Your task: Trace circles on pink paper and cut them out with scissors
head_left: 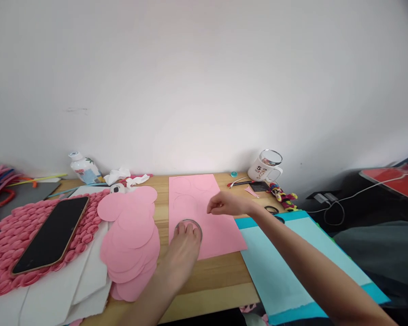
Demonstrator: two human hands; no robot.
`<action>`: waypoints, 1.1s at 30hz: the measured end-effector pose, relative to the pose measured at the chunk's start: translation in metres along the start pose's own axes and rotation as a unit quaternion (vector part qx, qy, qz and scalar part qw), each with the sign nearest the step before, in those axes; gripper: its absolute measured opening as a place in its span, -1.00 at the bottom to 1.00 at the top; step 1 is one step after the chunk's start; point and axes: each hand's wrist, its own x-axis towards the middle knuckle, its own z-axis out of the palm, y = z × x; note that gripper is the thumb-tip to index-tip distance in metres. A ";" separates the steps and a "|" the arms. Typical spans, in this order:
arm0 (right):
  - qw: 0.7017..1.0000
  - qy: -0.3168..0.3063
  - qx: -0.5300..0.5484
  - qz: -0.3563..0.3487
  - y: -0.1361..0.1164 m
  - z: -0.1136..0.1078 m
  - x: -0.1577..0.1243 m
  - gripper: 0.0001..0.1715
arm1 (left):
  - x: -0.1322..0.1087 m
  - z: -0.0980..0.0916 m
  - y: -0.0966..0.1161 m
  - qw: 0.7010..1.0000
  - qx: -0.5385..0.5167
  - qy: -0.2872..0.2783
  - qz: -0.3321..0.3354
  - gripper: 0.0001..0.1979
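Observation:
A sheet of pink paper (221,231) lies on the wooden table, with several faint circle outlines on its far part. Near the sheet's left edge, my left hand (186,246) presses its bent fingertips down on a round, thin-rimmed lid-like disc (200,227). My right hand (229,203) hovers over the right side of the sheet, fingers curled into a pinch. Whatever that pinch may hold is too small or hidden to make out. To the left is an overlapping pile of cut pink paper circles (132,235).
A black phone (52,235) rests on a bumpy pink piece (7,240), over white sheets (44,303). At the back stand a white bottle (85,168) and a mug (265,166). Black-handled scissors (271,209) lie beside a light-blue sheet (292,267). A wall closes off the back.

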 end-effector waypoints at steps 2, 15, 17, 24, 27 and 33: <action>0.992 0.099 0.074 0.030 0.011 0.015 -0.030 -0.71 | -0.006 -0.001 -0.007 0.999 -0.037 0.000 0.000 -0.63; 0.896 0.367 0.243 0.065 0.037 0.106 -0.073 -0.75 | -0.024 0.019 -0.019 0.949 -0.300 0.071 -0.064 -0.83; 0.905 0.361 0.218 0.050 0.035 0.107 -0.074 -0.76 | -0.027 0.018 -0.024 0.916 -0.368 0.113 -0.115 -0.85; 0.918 0.346 0.189 0.029 0.032 0.109 -0.077 -0.76 | -0.030 -0.001 -0.038 0.718 -0.540 0.346 -0.270 -0.70; 0.903 0.376 0.208 0.031 0.034 0.110 -0.075 -0.78 | -0.022 0.003 -0.028 0.814 -0.439 0.311 -0.218 -0.84; 0.761 0.554 0.315 0.122 0.044 0.109 -0.077 -0.63 | 0.004 0.026 0.015 0.940 -0.297 0.166 0.014 -0.83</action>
